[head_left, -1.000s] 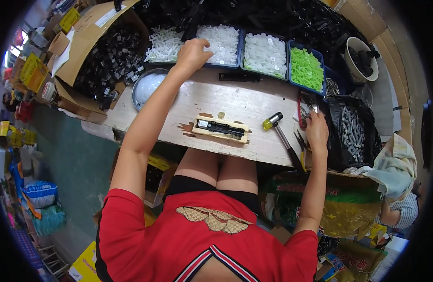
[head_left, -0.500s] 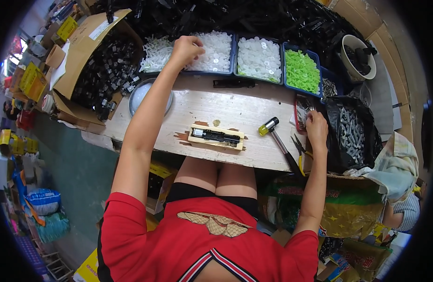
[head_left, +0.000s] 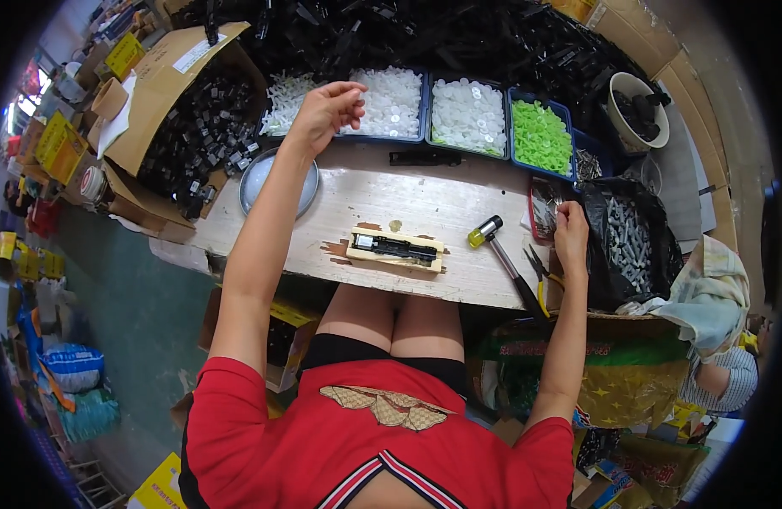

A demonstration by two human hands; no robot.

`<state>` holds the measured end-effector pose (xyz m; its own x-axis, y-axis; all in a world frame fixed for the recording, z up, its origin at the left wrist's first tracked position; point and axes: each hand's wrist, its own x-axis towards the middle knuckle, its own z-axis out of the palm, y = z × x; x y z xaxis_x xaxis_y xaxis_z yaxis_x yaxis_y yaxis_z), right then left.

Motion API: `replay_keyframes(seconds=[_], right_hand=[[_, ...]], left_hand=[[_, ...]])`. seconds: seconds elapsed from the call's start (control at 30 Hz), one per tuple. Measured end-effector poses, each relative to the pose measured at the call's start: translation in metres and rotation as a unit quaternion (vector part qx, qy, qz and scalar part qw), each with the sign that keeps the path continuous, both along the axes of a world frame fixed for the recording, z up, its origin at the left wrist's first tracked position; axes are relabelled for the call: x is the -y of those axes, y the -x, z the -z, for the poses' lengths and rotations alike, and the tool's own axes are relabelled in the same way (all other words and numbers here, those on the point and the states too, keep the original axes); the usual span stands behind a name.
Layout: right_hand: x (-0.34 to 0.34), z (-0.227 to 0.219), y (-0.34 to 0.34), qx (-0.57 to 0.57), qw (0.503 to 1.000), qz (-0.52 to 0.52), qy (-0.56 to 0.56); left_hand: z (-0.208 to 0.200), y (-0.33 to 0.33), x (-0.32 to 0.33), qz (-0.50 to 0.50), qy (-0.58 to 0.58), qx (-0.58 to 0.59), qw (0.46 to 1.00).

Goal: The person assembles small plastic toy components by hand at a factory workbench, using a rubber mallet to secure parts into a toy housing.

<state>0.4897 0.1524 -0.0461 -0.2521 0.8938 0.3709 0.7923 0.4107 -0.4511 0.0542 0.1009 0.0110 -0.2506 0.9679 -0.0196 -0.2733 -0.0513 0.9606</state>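
Note:
My left hand (head_left: 327, 114) is raised over the front of the bin of white plastic pieces (head_left: 389, 106). Its thumb and fingertips are pinched, and whatever lies between them is too small to make out. On the right, my right hand (head_left: 572, 237) is also pinched, beside a red-rimmed tray (head_left: 533, 219) of small thin parts; its fingertips hide what they hold. Between my arms, a slim black part with a silver end (head_left: 395, 248) lies in a wooden holder (head_left: 353, 252) near the table's front edge.
A hammer (head_left: 504, 257) and yellow-handled pliers (head_left: 539, 270) lie near my right forearm. Bins of white discs (head_left: 469, 114) and green pieces (head_left: 541, 136) stand at the back. A round dish (head_left: 254, 182) sits under my left forearm. A box of black parts (head_left: 200, 127) stands left.
My left hand has lifted off the white pieces, coming slightly nearer, with its fingers pinched. My right hand has barely shifted at the red-rimmed tray.

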Motion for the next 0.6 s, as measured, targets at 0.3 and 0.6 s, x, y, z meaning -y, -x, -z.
replay_keyframes(seconds=[0.3, 0.6], right_hand=[[0.058, -0.034, 0.067, -0.431, 0.846, -0.178, 0.26], [0.121, -0.038, 0.153, -0.484, 0.724, -0.308, 0.383]], left_hand=[[0.022, -0.087, 0.109, 0.143, -0.03, 0.306, 0.941], [0.042, -0.112, 0.151, 0.138, -0.004, 0.216, 0.967]])
